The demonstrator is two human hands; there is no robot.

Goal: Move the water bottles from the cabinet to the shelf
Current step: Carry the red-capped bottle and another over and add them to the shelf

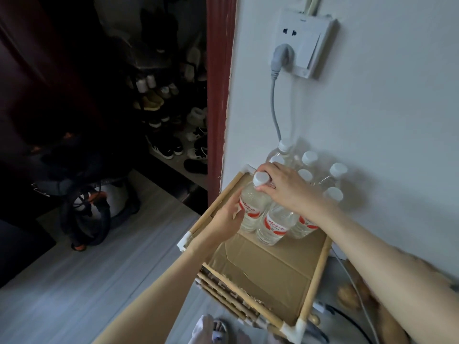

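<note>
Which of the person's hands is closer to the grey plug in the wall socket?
The right hand, though neither touches the grey plug. It grips a bottle cap well below the plug; the left hand holds that bottle's side, lower still.

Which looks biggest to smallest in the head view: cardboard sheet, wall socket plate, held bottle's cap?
1. cardboard sheet, largest by far, though nearest the camera.
2. wall socket plate.
3. cap of the held bottle, clearly smallest.
</note>
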